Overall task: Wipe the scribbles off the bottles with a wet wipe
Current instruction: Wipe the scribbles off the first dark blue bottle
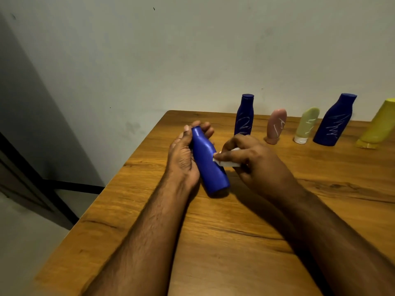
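My left hand (183, 154) grips a blue bottle (208, 165) that lies tilted, its cap end away from me and its base resting on the wooden table (213, 231). My right hand (252, 161) pinches a white wet wipe (226, 160) and presses it against the bottle's right side. No scribble shows on the side of this bottle that faces me. Behind stand scribbled bottles: a dark blue bottle (244, 115), a pink tube (276, 126), a pale green tube (306, 124) and a second dark blue bottle (335, 119).
A yellow bottle (378, 124) stands at the far right edge of the view. The table's left edge runs diagonally from the far corner toward me, with floor and a dark door frame beyond it. A plain wall rises right behind the row of bottles.
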